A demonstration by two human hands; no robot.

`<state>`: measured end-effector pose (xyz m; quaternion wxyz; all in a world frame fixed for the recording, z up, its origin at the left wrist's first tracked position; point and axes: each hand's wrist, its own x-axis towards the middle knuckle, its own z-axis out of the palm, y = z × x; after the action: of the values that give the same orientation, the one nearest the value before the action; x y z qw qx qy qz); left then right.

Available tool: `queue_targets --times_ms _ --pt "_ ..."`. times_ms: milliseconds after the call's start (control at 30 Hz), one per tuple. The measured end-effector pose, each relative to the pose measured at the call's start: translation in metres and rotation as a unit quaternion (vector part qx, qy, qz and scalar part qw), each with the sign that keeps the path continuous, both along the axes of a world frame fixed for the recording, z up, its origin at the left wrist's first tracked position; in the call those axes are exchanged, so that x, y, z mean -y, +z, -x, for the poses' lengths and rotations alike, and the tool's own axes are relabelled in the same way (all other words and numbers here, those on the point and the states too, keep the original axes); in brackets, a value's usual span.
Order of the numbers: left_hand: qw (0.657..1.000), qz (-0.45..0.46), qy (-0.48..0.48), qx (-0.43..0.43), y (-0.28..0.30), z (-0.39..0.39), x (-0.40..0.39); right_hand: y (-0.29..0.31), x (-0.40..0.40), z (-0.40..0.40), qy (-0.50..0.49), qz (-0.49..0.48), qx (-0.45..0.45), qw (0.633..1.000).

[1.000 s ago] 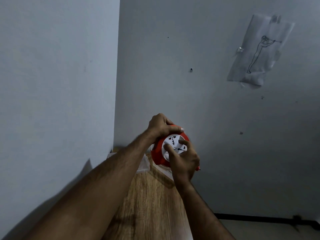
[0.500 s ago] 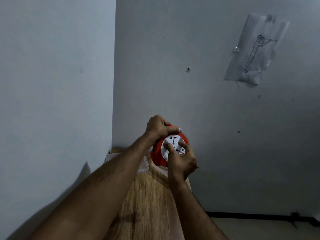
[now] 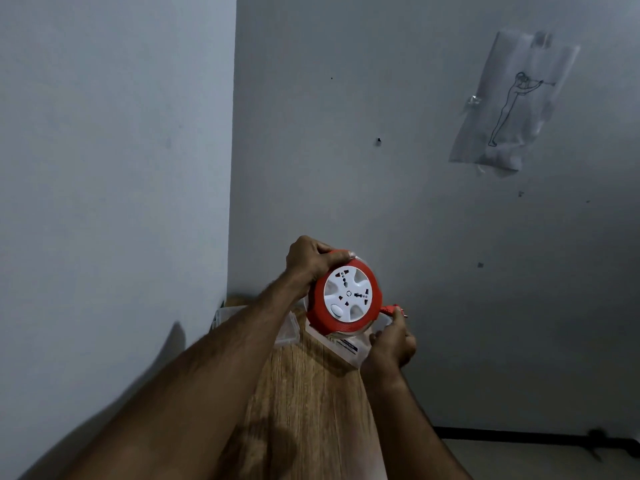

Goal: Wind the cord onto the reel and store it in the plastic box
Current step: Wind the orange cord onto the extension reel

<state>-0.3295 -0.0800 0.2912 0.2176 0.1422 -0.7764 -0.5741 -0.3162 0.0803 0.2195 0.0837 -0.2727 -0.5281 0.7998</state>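
Gripping the top rim of the red reel [image 3: 344,295], the left hand [image 3: 311,259] holds it above the wooden table [image 3: 304,410], over a clear plastic box [image 3: 341,344]. The right hand [image 3: 391,344], fingers curled, pinches the red plug [image 3: 393,310] just beside the reel's lower right edge.

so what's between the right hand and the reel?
Head view: the right hand pinches the orange plug, which sits beside the reel; otherwise the gap looks bare.

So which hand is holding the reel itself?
The left hand, gripping the orange reel at its top rim; the right hand only pinches the plug beside it.
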Motion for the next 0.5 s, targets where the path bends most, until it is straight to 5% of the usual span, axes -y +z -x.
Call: queue_targets --times_ms 133,500 --pt "1.0 -0.024 0.014 0.01 -0.007 -0.001 -0.003 -0.004 -0.002 0.006 0.088 0.097 -0.031 0.991" --pt "0.991 -0.096 0.088 -0.008 -0.034 -0.037 0.004 -0.001 0.014 0.004 0.135 0.03 -0.1 0.985"
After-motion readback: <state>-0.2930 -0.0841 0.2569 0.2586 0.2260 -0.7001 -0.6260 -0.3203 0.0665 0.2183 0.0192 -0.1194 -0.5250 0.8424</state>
